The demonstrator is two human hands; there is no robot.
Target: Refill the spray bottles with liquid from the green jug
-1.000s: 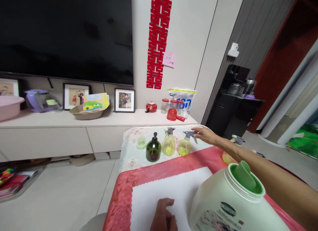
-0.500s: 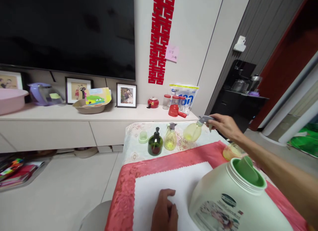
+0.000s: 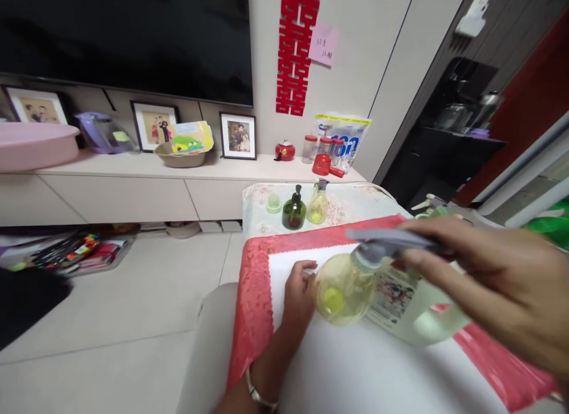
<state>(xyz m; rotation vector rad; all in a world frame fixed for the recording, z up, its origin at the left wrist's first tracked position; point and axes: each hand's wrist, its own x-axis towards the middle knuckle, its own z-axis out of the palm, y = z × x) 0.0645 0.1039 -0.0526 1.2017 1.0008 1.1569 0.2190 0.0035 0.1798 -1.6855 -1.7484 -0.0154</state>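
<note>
My right hand [image 3: 484,283] is closed around the grey trigger head of a yellow-green spray bottle [image 3: 342,286] and holds it tilted in the air, close to the camera, over the white sheet [image 3: 355,366]. My left hand [image 3: 299,295] rests on that sheet beside the bottle, fingers loosely curled with nothing in them. Behind the held bottle stands a large pale green jug [image 3: 409,310], partly hidden. At the table's far end stand a dark green pump bottle [image 3: 294,211], a second yellow spray bottle [image 3: 318,204] and a small green cap [image 3: 274,203].
A red cloth [image 3: 253,295] covers the table. Behind it runs a low white cabinet [image 3: 133,182] with framed photos, a basket, a red teapot and jars. A pink basin [image 3: 31,146] sits at the far left. Boxes of clutter lie on the floor at left.
My right hand has carried the spray bottle from the table's far end back toward me, in front of the jug. The view has tipped downward.
</note>
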